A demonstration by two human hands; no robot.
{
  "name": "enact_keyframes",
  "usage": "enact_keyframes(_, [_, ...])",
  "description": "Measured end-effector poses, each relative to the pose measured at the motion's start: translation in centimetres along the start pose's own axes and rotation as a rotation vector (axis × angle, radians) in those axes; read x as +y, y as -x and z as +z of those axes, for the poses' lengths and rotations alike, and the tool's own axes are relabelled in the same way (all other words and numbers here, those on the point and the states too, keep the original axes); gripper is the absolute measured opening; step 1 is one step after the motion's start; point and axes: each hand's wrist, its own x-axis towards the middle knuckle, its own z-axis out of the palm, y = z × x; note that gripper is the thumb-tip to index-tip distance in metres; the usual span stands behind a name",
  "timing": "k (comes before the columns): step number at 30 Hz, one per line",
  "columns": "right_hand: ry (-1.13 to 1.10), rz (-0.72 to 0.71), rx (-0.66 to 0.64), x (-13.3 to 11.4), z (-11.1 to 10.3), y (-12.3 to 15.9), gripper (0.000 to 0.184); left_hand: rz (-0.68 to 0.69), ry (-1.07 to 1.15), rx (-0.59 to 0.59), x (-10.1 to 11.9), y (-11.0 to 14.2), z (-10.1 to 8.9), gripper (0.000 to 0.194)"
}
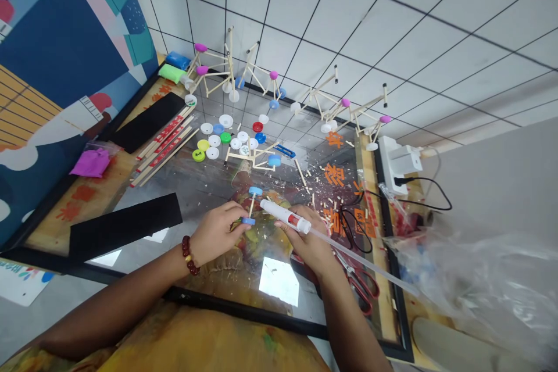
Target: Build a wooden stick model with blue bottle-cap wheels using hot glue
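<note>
My left hand point(215, 232) pinches a thin wooden stick point(251, 204) with a blue bottle cap point(255, 190) at its upper end and another blue cap point(248, 221) at its lower end. My right hand point(305, 238) grips a white hot-glue pen point(285, 216) with a red window. Its tip sits right beside the stick, and I cannot tell whether they touch. A long clear glue stick point(361, 261) runs from the pen toward the lower right. Both hands hover over a glass-topped table point(209, 197) scattered with wood crumbs.
Stick-built models with caps point(322, 104) stand along the far edge, with loose bottle caps point(224, 138) before them. Wrapped chopsticks point(163, 142) and black strips point(126, 226) lie left. Red-handled scissors point(361, 282), a power strip point(394, 163) and a plastic bag point(471, 279) lie right.
</note>
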Motion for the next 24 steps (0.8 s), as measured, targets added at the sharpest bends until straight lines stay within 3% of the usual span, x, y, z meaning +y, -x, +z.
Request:
enact_keyframes(6, [-0.071,0.040,0.027,0.2,-0.5,0.3,0.033,0.008,0.020,0.014,-0.2,0.0,0.1,0.011])
enact_keyframes(11, [-0.298,0.111,0.070,0.7,-0.4,0.5,0.027,0.004,0.027,0.142,0.4,0.3,-0.5,0.031])
enact_keyframes(15, [-0.320,0.129,0.087,0.7,-0.3,0.6,0.026,-0.037,0.083,0.224,0.6,0.2,-1.9,0.026])
enact_keyframes(19, [-0.283,0.181,0.139,1.6,-1.3,0.4,0.026,-0.150,0.303,0.265,-0.1,-0.4,-2.7,0.028])
enact_keyframes(24, [-0.263,0.297,0.195,4.9,-3.5,-1.4,0.038,-0.268,0.613,0.278,-0.5,-0.6,-2.8,0.024])
